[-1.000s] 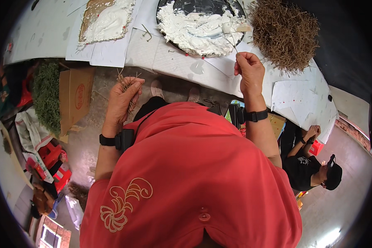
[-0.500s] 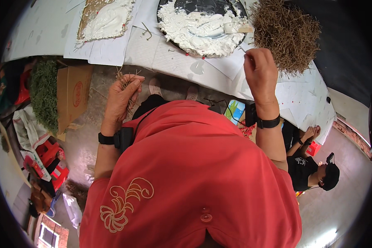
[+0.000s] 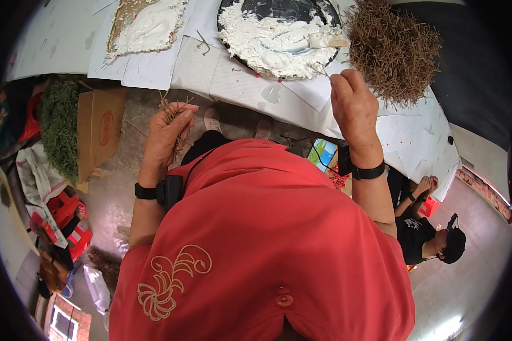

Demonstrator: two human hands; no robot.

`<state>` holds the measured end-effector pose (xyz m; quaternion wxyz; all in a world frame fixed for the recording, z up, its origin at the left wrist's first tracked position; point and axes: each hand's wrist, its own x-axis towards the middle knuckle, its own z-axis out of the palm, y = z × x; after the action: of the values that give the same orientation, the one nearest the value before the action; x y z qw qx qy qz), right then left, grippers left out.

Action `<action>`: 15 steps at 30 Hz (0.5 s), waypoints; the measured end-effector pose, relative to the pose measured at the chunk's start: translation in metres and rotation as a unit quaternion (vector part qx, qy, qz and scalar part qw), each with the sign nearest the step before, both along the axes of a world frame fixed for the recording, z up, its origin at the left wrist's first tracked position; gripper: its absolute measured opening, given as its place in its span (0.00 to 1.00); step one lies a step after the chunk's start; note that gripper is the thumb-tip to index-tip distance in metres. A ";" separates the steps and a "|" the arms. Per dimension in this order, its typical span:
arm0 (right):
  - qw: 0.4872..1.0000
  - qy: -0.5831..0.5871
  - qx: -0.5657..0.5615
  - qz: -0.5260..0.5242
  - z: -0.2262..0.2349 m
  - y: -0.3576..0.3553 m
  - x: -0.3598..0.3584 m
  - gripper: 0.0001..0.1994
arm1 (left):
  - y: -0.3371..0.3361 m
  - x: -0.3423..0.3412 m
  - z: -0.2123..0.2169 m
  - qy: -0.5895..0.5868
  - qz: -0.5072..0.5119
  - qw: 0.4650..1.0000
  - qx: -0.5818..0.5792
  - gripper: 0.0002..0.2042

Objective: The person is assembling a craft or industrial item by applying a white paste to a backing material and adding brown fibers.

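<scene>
Twig bundle (image 3: 169,111): several thin brown sticks, gripped in the left hand (image 3: 168,136), ends poking out above and below it at uneven angles.
Single twig (image 3: 325,72): slender, pinched in the fingertips of the right hand (image 3: 355,105), slanting up and left at the tray's lower right edge; whether its tip touches the paste is hard to tell.
Round tray (image 3: 270,8): black, lying flat, bare dark surface showing at upper middle.
White paste (image 3: 247,42): thick, rough, spread broadly over the tray, smoother toward the middle.
</scene>
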<state>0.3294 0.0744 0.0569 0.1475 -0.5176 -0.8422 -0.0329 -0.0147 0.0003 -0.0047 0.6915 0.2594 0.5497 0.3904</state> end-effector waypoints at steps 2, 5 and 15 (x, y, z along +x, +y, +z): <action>0.999 -0.021 -0.019 0.025 -0.004 0.002 0.001 0.08 | 0.001 0.002 0.002 0.005 -0.003 1.000 -0.001 0.08; 0.999 -0.021 -0.016 0.030 -0.005 0.007 0.001 0.07 | 0.001 0.005 0.004 0.008 -0.006 1.000 0.000 0.08; 0.858 0.412 -0.195 -0.235 -0.046 0.003 0.018 0.03 | -0.003 0.003 0.000 -0.009 0.013 1.000 -0.006 0.07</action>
<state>0.3469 0.0770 0.0111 0.3648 -0.6847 -0.5468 0.3150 -0.0115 -0.0027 -0.0047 0.6927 0.2446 0.5493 0.3982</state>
